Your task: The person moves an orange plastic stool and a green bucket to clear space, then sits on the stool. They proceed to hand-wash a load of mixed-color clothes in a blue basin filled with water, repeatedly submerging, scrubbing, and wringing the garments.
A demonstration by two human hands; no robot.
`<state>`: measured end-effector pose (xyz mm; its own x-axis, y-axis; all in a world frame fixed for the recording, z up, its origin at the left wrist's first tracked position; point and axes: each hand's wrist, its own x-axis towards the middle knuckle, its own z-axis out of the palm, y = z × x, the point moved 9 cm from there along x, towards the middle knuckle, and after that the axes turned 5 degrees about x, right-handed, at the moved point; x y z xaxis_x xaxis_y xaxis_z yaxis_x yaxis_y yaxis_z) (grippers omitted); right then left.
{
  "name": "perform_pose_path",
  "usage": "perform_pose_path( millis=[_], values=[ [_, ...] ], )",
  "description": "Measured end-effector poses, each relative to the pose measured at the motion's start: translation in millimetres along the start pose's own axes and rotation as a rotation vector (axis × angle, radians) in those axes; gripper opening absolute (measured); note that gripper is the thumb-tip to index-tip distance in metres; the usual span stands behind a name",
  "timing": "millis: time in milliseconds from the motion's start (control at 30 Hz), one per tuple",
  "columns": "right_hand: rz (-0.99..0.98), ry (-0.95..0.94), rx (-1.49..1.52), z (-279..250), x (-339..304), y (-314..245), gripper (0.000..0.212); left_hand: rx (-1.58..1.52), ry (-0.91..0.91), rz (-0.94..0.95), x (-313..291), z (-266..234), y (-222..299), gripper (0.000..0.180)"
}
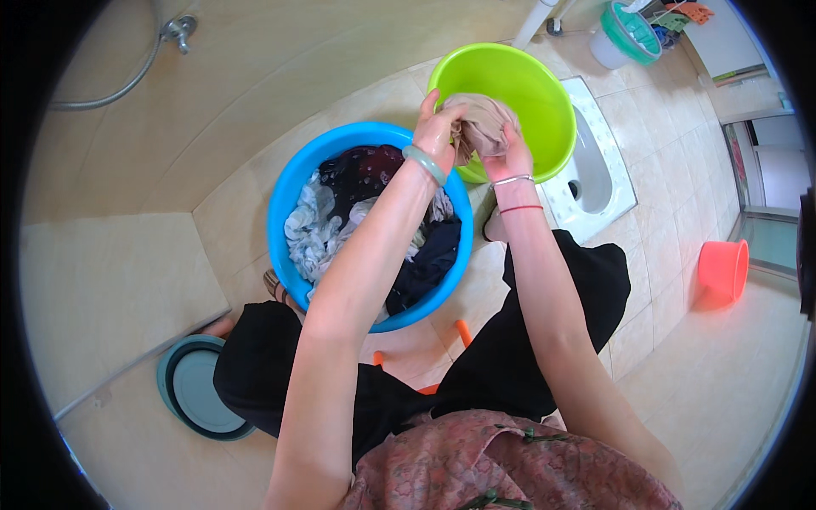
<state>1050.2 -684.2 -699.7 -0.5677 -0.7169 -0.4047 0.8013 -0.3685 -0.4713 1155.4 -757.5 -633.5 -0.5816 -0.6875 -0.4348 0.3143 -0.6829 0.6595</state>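
A wet-looking bunched beige cloth (pixel 483 121) is gripped between my two hands, above the near left part of a lime-green basin (pixel 544 93). My left hand (pixel 435 134) holds its left side, thumb raised, with a pale jade bangle at the wrist. On the cloth's right side, the fingers of my right hand (pixel 512 155) are closed round it; a silver bangle and a red string circle that wrist. Below my left forearm stands a large blue tub (pixel 285 255) of laundry, with white clothes (pixel 310 221) at left and dark clothes (pixel 429 263) at right. What garment the cloth is, I cannot tell.
A white squat toilet (pixel 603 183) lies right of the green basin. Farther right is a coral bucket (pixel 722 270); a lined bin (pixel 620 42) stands far right. A grey-green folding basin (pixel 204 387) is at near left. A shower hose (pixel 127 89) hangs on the left wall.
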Motion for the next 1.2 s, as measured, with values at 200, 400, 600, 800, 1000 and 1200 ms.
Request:
perform_pose_path(
  millis=[200,400,600,800,1000,1200],
  values=[
    [0.169,0.145,0.121,-31.8,27.0,19.6,0.042,-0.072,0.109,-0.041,50.0,-14.4,-35.9,0.043],
    [0.155,0.333,0.118,-46.1,44.7,27.8,0.043,-0.189,0.095,0.074,72.6,-19.5,-47.0,0.051],
    [0.208,0.48,0.288,-71.8,49.7,39.1,0.038,-0.013,0.092,-0.073,56.0,-2.3,-58.7,0.054],
    [0.198,0.471,0.412,-72.0,47.7,37.2,0.04,0.096,0.052,0.041,41.5,5.2,-54.9,0.06],
    [0.167,0.547,0.291,-61.0,30.1,33.8,0.052,-0.122,-0.04,-0.021,27.5,-16.9,-55.8,0.066],
    [0.14,0.141,0.297,-16.8,-2.1,32.0,0.05,-0.099,-0.073,-0.008,0.5,-44.3,-46.4,0.052]
  ],
)
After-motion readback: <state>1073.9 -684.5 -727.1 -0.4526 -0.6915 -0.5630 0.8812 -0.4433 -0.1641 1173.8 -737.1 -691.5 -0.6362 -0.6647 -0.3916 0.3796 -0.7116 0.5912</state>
